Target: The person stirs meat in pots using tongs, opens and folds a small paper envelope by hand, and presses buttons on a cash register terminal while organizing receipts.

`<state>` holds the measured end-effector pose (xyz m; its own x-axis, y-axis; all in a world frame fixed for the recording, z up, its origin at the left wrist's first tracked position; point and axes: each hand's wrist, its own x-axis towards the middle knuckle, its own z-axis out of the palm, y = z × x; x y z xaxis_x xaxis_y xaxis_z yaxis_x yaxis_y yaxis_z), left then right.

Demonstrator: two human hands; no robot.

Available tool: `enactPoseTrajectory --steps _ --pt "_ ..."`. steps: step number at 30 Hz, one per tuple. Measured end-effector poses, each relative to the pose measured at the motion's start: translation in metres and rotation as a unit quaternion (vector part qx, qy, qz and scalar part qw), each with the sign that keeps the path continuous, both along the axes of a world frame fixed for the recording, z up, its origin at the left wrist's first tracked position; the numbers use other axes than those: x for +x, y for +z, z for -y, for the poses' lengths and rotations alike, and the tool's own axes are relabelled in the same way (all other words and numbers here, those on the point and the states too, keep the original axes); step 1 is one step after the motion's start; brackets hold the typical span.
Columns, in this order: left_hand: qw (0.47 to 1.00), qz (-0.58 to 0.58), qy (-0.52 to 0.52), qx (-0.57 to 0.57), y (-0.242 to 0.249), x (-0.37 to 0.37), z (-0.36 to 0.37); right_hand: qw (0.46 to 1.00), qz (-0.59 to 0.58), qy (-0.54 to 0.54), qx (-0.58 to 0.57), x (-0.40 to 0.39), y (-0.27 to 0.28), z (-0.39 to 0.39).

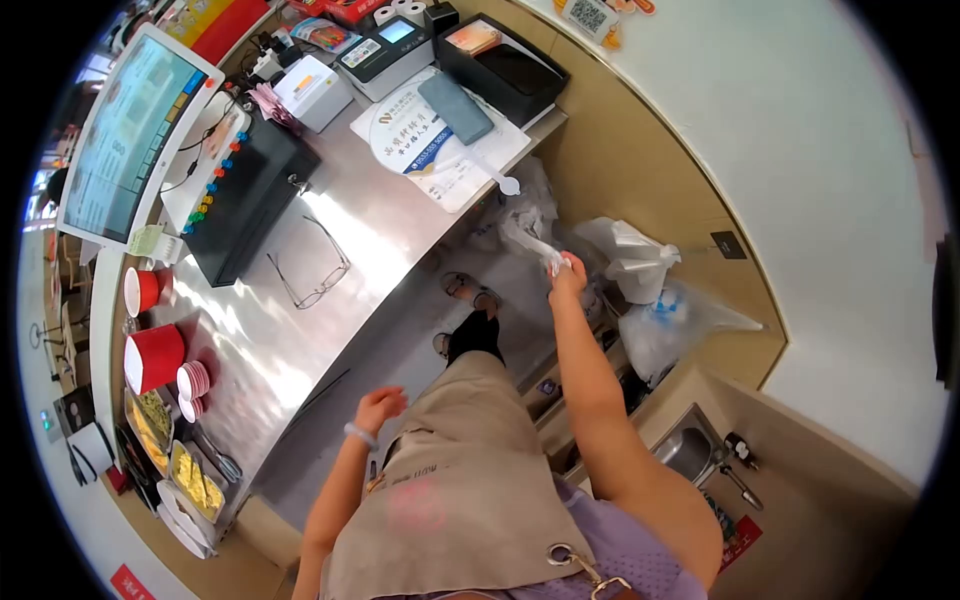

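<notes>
My right hand (pixel 568 277) reaches down past the counter's end, its fingers closed on a crumpled translucent plastic bag (pixel 530 228). Beside it hang more bags: a whitish one (pixel 640 258) and a clear one with blue print (pixel 665 325). How far the held bag is joined to the others is hard to make out. My left hand (pixel 380 408), with a pale band on the wrist, hovers between the counter edge and my beige apron (pixel 460 500). Its fingers are loosely curled and nothing shows in them.
On the metal counter (pixel 375 265) lie eyeglasses (pixel 315 275), a phone (pixel 456 108), a black cash drawer (pixel 250 195) and a label printer (pixel 385 55). A monitor (pixel 135 135), red paper cups (pixel 155 357) and food trays (pixel 197 480) line the left. At lower right is a small sink (pixel 688 448).
</notes>
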<state>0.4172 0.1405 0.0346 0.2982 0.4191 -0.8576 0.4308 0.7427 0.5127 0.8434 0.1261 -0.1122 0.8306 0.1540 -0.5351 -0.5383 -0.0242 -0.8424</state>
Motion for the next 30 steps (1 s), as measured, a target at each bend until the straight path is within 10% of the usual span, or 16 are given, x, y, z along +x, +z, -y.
enactPoseTrajectory --steps 3,4,6,9,13,20,22,23,24,30 --pt "0.985 -0.11 0.133 0.008 -0.025 -0.075 0.034 0.995 0.029 0.032 -0.09 0.011 -0.029 -0.046" --pt "0.973 -0.137 0.185 -0.001 -0.027 -0.095 0.046 0.93 0.277 0.115 -0.211 0.02 -0.104 -0.048" --pt "0.954 -0.174 0.244 -0.008 -0.028 -0.127 0.072 0.898 0.303 0.229 -0.222 0.024 -0.094 -0.058" --pt "0.948 -0.234 0.216 -0.028 -0.028 -0.151 0.101 0.832 0.288 0.418 -0.225 0.035 -0.107 -0.09" --pt "0.953 -0.288 0.095 -0.003 -0.02 -0.133 0.105 0.852 0.241 0.338 -0.318 0.043 -0.174 -0.106" --pt "0.972 -0.177 0.134 0.071 -0.039 -0.078 0.068 0.659 0.368 0.529 -0.388 0.05 -0.15 -0.084" --pt "0.973 -0.169 0.122 0.1 -0.043 -0.062 0.053 0.653 0.344 0.629 -0.245 0.059 -0.127 -0.066" --pt "0.978 -0.169 0.075 0.1 -0.042 -0.051 0.045 0.493 0.415 0.701 -0.306 0.069 -0.145 -0.06" --pt "0.977 -0.167 0.066 0.119 -0.028 -0.038 0.033 0.604 0.289 0.691 -0.273 0.065 -0.082 -0.056" --pt "0.942 -0.272 0.012 0.196 -0.016 -0.02 0.024 0.44 0.357 0.796 -0.214 0.06 0.08 -0.044"
